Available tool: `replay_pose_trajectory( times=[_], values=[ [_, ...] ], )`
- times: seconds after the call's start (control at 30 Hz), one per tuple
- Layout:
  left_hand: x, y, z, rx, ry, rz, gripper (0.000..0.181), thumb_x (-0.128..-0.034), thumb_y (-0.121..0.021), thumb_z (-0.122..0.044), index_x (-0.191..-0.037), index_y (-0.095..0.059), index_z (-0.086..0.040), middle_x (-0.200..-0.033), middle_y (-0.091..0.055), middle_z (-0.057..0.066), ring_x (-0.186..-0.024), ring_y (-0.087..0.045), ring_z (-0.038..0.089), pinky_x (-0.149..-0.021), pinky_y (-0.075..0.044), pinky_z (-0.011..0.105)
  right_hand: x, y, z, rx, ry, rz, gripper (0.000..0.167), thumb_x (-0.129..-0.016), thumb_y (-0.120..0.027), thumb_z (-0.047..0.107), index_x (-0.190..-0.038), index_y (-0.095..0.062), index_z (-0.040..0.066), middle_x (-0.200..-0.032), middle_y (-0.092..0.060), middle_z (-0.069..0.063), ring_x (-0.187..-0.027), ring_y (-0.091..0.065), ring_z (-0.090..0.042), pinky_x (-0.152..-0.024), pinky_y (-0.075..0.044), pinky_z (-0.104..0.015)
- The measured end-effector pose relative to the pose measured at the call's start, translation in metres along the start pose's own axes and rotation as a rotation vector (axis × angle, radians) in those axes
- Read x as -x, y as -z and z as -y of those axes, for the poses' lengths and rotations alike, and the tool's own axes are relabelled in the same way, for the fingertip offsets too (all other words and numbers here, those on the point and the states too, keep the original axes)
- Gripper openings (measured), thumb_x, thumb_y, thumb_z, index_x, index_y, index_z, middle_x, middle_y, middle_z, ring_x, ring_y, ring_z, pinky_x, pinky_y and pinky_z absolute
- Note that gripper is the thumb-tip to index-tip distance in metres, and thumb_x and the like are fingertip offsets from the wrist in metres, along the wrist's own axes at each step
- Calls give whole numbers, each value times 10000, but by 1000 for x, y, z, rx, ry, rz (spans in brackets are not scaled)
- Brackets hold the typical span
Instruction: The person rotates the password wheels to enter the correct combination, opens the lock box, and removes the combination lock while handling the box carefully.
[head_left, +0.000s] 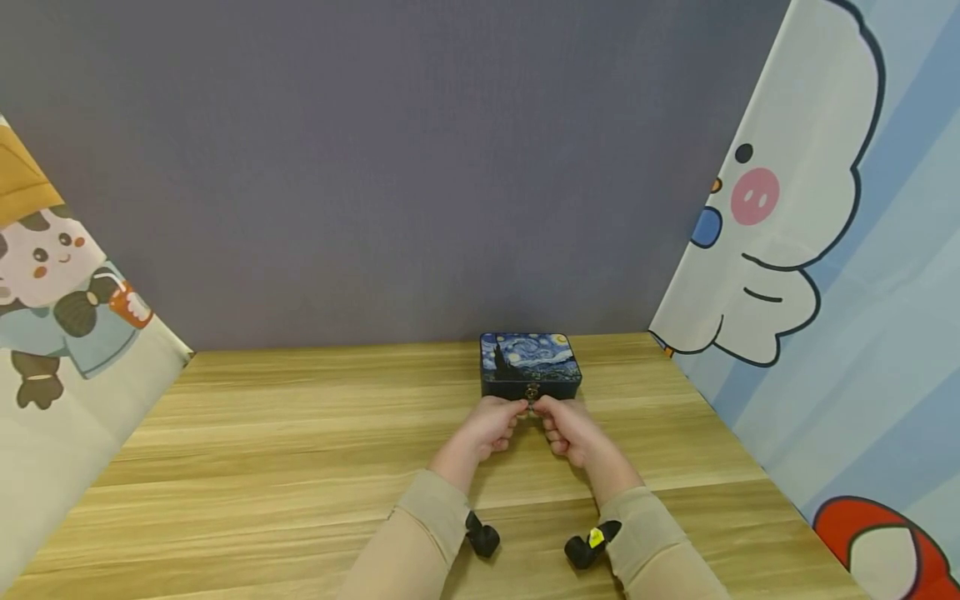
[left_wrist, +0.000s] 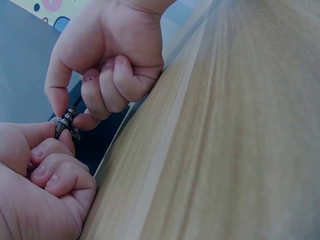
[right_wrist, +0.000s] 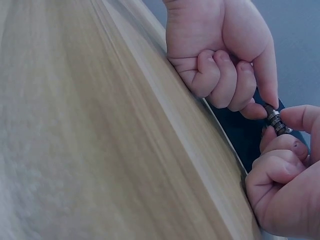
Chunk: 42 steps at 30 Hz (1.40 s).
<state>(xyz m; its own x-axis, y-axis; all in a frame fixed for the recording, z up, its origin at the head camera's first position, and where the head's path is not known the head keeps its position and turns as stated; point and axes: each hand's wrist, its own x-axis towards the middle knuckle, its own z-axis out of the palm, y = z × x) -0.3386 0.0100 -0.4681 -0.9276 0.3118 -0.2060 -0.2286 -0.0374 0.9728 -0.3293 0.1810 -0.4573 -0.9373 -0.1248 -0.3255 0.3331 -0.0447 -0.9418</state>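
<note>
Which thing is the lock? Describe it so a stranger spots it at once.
Near the far edge of the table sits a box painted with a swirling night sky. At its front, pinched by the left grip and right grip, is the lock: tiny, dark and ringed with ridges, unlike the flat-sided box.

A grey partition, perhaps fabric, backs the wooden table.

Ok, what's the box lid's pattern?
The lid shows a swirling blue night sky, clearest in head view.
</note>
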Motion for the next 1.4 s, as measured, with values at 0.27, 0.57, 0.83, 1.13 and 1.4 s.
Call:
replay_pose_trajectory(
  times=[0.27,0.57,0.83,1.13,1.4],
  values=[
    [2,-1,-1,3,10,-7,361,-1033,-603,-267,-1085,-663,85,-583,-353,-60,-443,-251,67,-417,-251,216,4,-1,2,-15,5,13,300,-920,-610,177,-661,-462,141,-572,-323,57,-423,-207,-55,-386,-184,-210],
    [3,-2,-3,-2,6,-4,368,-1035,-597,-270,-1087,-664,88,-582,-355,-60,-440,-252,67,-413,-251,217,6,-2,2,-16,5,16,285,-913,-612,178,-668,-473,137,-570,-320,57,-423,-208,-56,-382,-190,-209],
    [3,0,-3,15,16,6,368,-1035,-603,-271,-1091,-663,87,-586,-360,-57,-442,-250,68,-418,-247,219,5,-3,3,-13,-1,3,271,-903,-615,180,-671,-481,136,-570,-326,56,-424,-213,-56,-379,-193,-205],
    [2,0,-4,15,13,10,370,-1033,-602,-273,-1094,-659,88,-583,-356,-62,-446,-257,64,-422,-255,215,4,-3,3,-5,-1,-3,242,-897,-623,193,-700,-501,126,-571,-323,58,-428,-213,-60,-381,-196,-207],
    [3,0,-4,14,13,7,370,-1030,-605,-270,-1089,-662,91,-577,-345,-59,-445,-254,69,-423,-255,217,3,-4,2,-13,-7,1,229,-903,-610,192,-716,-497,123,-573,-321,59,-432,-209,-55,-378,-193,-207]
  ],
)
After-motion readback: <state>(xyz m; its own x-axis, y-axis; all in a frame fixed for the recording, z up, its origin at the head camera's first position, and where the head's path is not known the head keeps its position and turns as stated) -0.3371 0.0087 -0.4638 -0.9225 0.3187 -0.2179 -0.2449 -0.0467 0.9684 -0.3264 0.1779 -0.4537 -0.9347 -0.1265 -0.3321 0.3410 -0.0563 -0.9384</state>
